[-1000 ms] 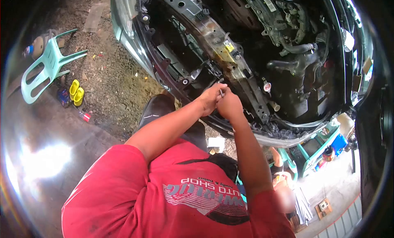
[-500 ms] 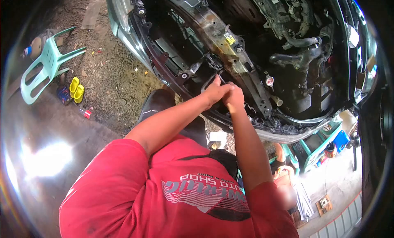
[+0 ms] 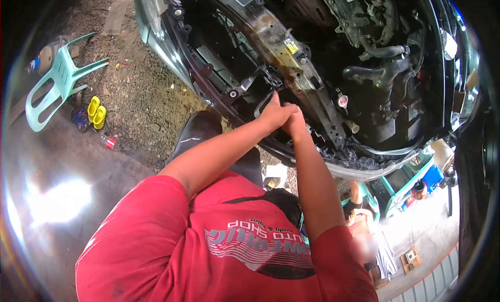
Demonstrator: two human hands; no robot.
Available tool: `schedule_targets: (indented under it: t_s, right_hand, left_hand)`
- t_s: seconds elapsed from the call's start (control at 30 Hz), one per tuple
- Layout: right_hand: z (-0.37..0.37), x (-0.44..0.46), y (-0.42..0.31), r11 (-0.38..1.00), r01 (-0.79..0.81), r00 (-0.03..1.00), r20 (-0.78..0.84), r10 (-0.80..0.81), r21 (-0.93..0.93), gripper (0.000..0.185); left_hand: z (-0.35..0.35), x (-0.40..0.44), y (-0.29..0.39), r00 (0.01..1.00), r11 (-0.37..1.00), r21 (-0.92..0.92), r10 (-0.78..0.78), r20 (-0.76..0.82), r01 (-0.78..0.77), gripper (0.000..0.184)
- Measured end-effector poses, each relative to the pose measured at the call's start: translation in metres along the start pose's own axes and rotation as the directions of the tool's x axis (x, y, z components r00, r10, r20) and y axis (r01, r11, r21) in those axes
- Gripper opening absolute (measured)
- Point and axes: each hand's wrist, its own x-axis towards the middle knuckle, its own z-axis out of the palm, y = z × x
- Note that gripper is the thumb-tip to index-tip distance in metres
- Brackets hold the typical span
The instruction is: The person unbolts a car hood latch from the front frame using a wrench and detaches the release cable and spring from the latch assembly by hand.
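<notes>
My left hand (image 3: 275,116) and my right hand (image 3: 295,122) are pressed together over the front of an open car engine bay. Both look closed, with one finger or thumb of the left hand pointing up. Whatever is inside their grip is hidden by the fingers. Just beyond the fingertips is a dark latch-like metal part (image 3: 270,77) beside the rusty, worn radiator support bar (image 3: 276,40). A thin grey curved edge (image 3: 258,108) shows left of my left hand. The black front frame (image 3: 221,107) runs below the wrists.
Hoses (image 3: 383,75) and a round cap (image 3: 342,101) lie deeper in the bay. On the left stand a green plastic chair (image 3: 63,75) and yellow clogs (image 3: 97,113). At lower right, another person (image 3: 359,224) is near a teal shelf (image 3: 398,195).
My hands stay joined in the same place, with only a slight shift of the right hand and wrist. The view has barely moved.
</notes>
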Motion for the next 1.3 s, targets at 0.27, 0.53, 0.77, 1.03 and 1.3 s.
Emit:
schedule_targets:
  t_s: [0.27,0.53,0.77,1.03,1.3]
  right_hand:
    - [-0.039,-0.001,-0.027,0.996,-0.012,1.0,0.027,0.015,-0.091,0.016]
    - [-0.051,-0.004,-0.035,0.996,-0.054,0.998,0.023,0.056,-0.071,0.027]
    - [-0.12,0.001,-0.172,0.95,-0.292,0.948,0.1,0.304,-0.113,0.041]
    - [-0.114,-0.024,-0.155,0.943,-0.31,0.936,0.137,0.325,-0.12,0.037]
    - [-0.086,-0.031,-0.101,0.952,-0.22,0.971,0.042,0.233,-0.211,0.021]
  left_hand:
    - [0.0,0.016,-0.024,0.994,0.999,-0.037,0.011,0.107,-0.008,0.124]
    - [0.004,0.024,-0.033,0.996,0.986,-0.152,0.075,0.056,-0.065,0.113]
    - [-0.025,0.003,-0.001,0.883,0.665,-0.677,0.056,0.466,0.315,0.043]
    - [-0.022,0.005,-0.014,0.894,0.731,-0.584,-0.079,0.441,0.353,0.037]
    - [-0.01,0.008,-0.009,0.953,0.934,-0.314,-0.075,0.294,0.171,0.064]
